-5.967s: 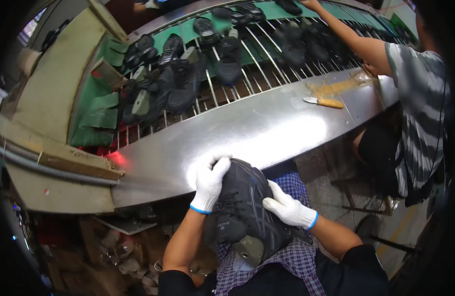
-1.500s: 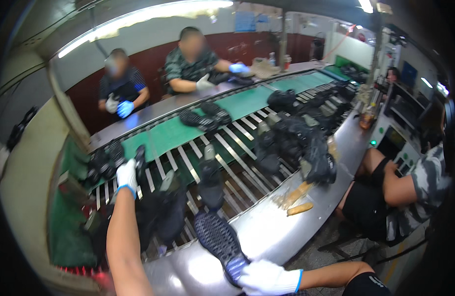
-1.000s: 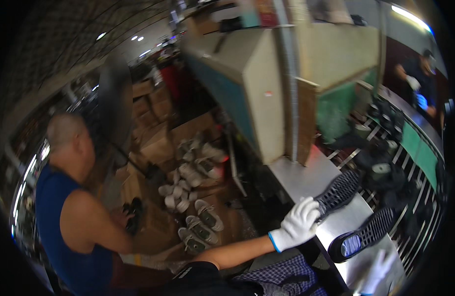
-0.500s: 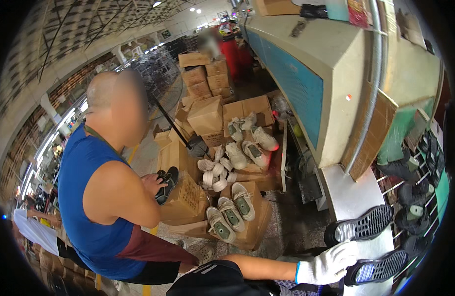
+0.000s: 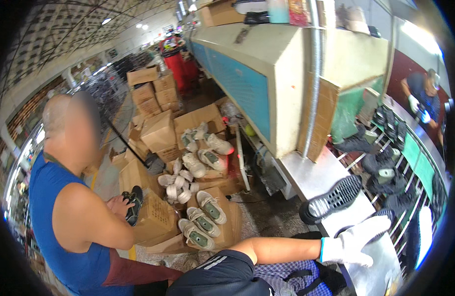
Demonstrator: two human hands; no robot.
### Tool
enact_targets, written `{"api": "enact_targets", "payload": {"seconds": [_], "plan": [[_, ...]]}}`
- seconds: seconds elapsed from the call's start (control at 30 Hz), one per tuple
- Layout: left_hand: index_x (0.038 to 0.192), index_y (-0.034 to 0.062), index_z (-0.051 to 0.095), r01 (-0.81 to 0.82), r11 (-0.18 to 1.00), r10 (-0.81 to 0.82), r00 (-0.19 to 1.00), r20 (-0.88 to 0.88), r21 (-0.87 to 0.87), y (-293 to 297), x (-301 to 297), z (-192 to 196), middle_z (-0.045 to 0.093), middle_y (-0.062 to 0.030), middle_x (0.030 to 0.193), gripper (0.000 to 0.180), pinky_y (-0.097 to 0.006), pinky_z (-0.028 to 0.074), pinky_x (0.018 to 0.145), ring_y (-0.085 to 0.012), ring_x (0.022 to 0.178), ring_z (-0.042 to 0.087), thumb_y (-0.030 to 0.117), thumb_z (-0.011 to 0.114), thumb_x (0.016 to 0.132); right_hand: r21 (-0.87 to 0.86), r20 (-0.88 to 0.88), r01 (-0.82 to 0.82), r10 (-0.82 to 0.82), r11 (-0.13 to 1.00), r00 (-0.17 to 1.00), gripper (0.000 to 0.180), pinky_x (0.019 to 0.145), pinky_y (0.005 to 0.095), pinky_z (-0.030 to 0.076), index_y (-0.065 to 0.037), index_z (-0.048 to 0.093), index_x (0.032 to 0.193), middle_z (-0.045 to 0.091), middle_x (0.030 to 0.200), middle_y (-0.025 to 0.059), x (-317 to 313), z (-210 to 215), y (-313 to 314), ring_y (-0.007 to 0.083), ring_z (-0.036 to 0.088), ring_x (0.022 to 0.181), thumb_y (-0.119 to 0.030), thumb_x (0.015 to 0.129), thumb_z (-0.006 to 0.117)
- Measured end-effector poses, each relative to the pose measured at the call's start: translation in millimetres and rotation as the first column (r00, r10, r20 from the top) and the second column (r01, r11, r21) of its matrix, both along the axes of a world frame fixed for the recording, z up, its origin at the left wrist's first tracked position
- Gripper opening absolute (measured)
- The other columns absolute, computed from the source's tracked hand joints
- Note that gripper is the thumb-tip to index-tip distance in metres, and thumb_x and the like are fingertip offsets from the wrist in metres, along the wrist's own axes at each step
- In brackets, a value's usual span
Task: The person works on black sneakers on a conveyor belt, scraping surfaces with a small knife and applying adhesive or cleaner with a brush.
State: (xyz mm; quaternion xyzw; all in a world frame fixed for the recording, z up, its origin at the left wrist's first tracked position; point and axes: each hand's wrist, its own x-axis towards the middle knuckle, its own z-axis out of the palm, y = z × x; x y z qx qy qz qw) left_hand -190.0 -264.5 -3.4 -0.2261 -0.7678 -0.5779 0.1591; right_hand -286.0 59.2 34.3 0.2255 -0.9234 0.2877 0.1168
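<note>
As an upturned black shoe [image 5: 386,213] lies partly hidden on a metal table [image 5: 314,172], its long axis slanting toward the conveyor [image 5: 419,157], the left hand [image 5: 353,241] extends straight fingers over it, contact unclear. A second shoe [image 5: 331,200] lies nearly parallel; at right, a white blur [image 5: 424,237] defies reading, the right hand's fingers unclear.

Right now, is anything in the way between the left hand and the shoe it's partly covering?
Nothing visible is: the left hand reaches over the half-hidden black shoe, so I can't tell if they touch. The other black shoe lies sole-up alongside on the metal counter, not between them.
</note>
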Motion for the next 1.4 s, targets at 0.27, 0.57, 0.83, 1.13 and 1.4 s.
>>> {"api": "enact_targets", "payload": {"seconds": [0.27,0.57,0.83,1.13,1.4], "plan": [[0.161,0.0013,0.033,-0.013,0.562,-0.528,0.764,0.371,0.827,49,98,-36,0.052,-0.0125,0.152,0.086,-0.035,0.042,0.117,-0.0192,0.137,0.051,0.045,0.073,0.099,-0.145,0.367,-0.051,0.101,0.988,0.925,0.055,0.103,0.0477,0.052,-0.002,0.056,0.146,0.063,0.136,0.0176,99,-75,-65,0.0351,0.061,0.121,-0.034,0.102,0.065],[0.118,0.0115,0.072,0.649,0.723,-0.37,0.652,0.662,-0.235,13,97,15,0.073,-0.0174,0.115,0.044,-0.043,0.054,0.099,-0.0356,0.11,0.068,0.052,0.065,0.1,-0.557,0.7,0.544,0.002,0.628,0.715,0.059,0.112,0.047,0.047,-0.001,0.052,0.151,0.059,0.146,0.0183,213,-204,7,0.0342,0.058,0.13,-0.039,0.107,0.057],[0.133,-0.001,0.066,-0.295,0.781,0.299,0.95,-0.085,-0.55,-14,-149,-45,0.069,-0.0253,0.129,0.065,-0.045,0.051,0.106,-0.0412,0.122,0.065,0.052,0.069,0.096,-0.687,0.727,0.671,0.261,0.279,0.636,0.062,0.12,0.0464,0.044,0.0,0.048,0.155,0.055,0.154,0.0189,245,-279,13,0.0335,0.055,0.138,-0.044,0.111,0.05],[0.098,-0.0006,0.072,0.023,0.961,-0.198,0.75,0.631,0.275,29,-212,-29,0.074,-0.0071,0.096,0.025,-0.033,0.053,0.083,-0.0162,0.088,0.067,0.023,0.076,0.093,-0.594,0.563,0.773,0.571,-0.223,0.597,0.071,0.127,0.0477,0.036,0.002,0.041,0.16,0.049,0.161,0.0214,246,-268,8,0.0357,0.05,0.145,-0.051,0.113,0.045],[0.162,-0.002,0.032,0.281,0.956,-0.232,0.901,0.366,-0.086,45,-9,3,0.053,-0.0198,0.156,0.082,-0.042,0.037,0.124,-0.0281,0.146,0.049,-0.002,0.067,0.089,-0.507,0.365,0.848,0.852,-0.157,0.376,0.069,0.127,0.052,0.036,-0.004,0.039,0.162,0.045,0.164,0.0208,230,-141,-6,0.0372,0.047,0.148,-0.051,0.113,0.042]]}}
